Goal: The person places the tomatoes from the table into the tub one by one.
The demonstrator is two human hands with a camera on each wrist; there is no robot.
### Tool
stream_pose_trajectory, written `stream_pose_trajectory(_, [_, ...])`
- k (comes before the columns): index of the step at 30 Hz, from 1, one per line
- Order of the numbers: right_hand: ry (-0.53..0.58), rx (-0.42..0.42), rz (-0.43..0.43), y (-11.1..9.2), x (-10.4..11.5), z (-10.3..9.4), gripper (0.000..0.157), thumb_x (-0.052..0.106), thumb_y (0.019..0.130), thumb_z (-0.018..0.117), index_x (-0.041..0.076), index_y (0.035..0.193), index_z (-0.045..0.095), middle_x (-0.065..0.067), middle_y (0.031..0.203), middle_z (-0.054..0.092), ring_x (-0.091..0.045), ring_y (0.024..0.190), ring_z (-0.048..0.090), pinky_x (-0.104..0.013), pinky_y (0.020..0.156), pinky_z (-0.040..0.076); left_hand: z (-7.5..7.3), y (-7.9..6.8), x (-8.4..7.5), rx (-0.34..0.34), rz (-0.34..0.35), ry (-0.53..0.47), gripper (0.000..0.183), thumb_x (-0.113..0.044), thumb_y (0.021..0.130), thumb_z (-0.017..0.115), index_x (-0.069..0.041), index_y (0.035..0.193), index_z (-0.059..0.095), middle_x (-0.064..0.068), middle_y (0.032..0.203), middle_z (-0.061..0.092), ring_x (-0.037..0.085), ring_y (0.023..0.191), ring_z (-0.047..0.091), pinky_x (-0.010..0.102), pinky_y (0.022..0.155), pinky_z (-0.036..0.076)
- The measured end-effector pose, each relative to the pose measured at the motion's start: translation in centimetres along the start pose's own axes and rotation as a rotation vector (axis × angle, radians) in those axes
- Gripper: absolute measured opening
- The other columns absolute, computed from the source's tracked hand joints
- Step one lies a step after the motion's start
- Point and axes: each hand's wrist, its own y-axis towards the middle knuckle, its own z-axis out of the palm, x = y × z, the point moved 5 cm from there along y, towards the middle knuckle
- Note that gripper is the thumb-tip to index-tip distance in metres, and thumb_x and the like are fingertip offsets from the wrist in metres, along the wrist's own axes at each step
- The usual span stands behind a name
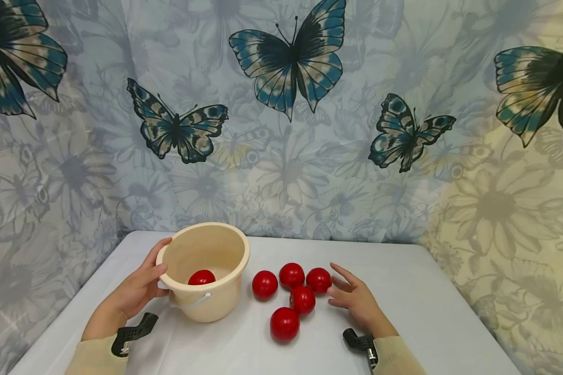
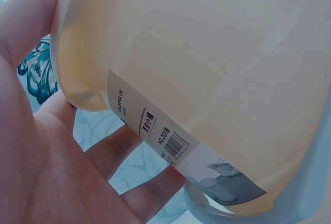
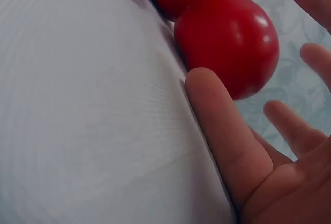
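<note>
At the left in the head view, my left hand [image 1: 138, 286] holds a cream plastic bucket [image 1: 211, 304] by its rim, and the bucket leans with its mouth toward me. Inside it one shiny red ball [image 1: 202, 277] shows. In the left wrist view, fingers [image 2: 111, 149] reach along the bucket's side [image 2: 196, 58], near a printed label [image 2: 176, 136]. My right hand [image 1: 358, 299] is spread beside the rightmost red ball [image 1: 318, 280], holding nothing. Seen from the right wrist, a fingertip [image 3: 201, 81] is right at a red ball [image 3: 227, 43].
Several more red balls lie grouped on the white-covered table [image 1: 403, 281], among them a front one [image 1: 284, 324] and one with a brownish spot [image 1: 302, 300]. A white handle [image 1: 199, 300] hangs on the bucket. Butterfly-patterned cloth [image 1: 291, 172] rises behind the table.
</note>
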Motion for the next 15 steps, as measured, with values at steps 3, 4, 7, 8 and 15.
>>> stream_pose_trajectory(3, [-0.018, 0.003, -0.013, 0.0, -0.1, 0.3, 0.071, 0.014, 0.088, 0.077, 0.017, 0.151, 0.044, -0.024, 0.150, 0.040, -0.042, 0.133, 0.044, -0.044, 0.082, 0.055, 0.0, 0.0, 0.2, 0.007, 0.005, -0.002, 0.060, -0.020, 0.107, 0.037, -0.027, 0.158, 0.006, 0.017, 0.161, -0.004, 0.056, 0.139, 0.011, 0.081, 0.087, 0.031])
stream_pose_trajectory(4, [-0.025, 0.000, -0.022, 0.1, 0.0, 0.3, 0.070, 0.013, 0.088, 0.077, 0.017, 0.151, 0.045, -0.024, 0.150, 0.041, -0.042, 0.133, 0.043, -0.044, 0.082, 0.055, 0.0, 0.1, 0.2, 0.008, 0.008, -0.002, 0.060, -0.020, 0.107, 0.037, -0.027, 0.158, 0.007, 0.017, 0.161, -0.003, 0.056, 0.139, 0.011, 0.081, 0.087, 0.031])
stream_pose_trajectory(7, [-0.069, -0.006, -0.043, 0.1, 0.3, 0.5, 0.069, 0.013, 0.088, 0.077, 0.017, 0.150, 0.047, -0.022, 0.149, 0.043, -0.042, 0.133, 0.044, -0.042, 0.083, 0.055, -0.1, 0.2, 0.0, 0.009, 0.020, -0.003, 0.060, -0.020, 0.107, 0.037, -0.027, 0.158, 0.007, 0.017, 0.161, -0.002, 0.056, 0.138, 0.012, 0.081, 0.087, 0.031])
stream_pose_trajectory(8, [-0.082, -0.005, -0.043, 0.2, 0.3, 0.6, 0.069, 0.014, 0.088, 0.077, 0.017, 0.149, 0.047, -0.021, 0.149, 0.043, -0.042, 0.133, 0.044, -0.041, 0.083, 0.055, -0.2, 0.2, 0.0, 0.008, 0.022, -0.003, 0.059, -0.020, 0.107, 0.037, -0.027, 0.158, 0.007, 0.017, 0.161, -0.002, 0.056, 0.138, 0.012, 0.081, 0.087, 0.031])
stream_pose_trajectory(15, [-0.090, 0.003, -0.019, 0.1, 0.1, 1.1, 0.065, 0.010, 0.086, 0.078, 0.019, 0.145, 0.053, -0.014, 0.150, 0.045, -0.040, 0.135, 0.042, -0.042, 0.085, 0.055, -0.3, 0.1, 0.0, 0.017, 0.016, -0.010, 0.059, -0.019, 0.107, 0.036, -0.028, 0.158, 0.007, 0.017, 0.161, -0.004, 0.056, 0.139, 0.011, 0.081, 0.088, 0.031])
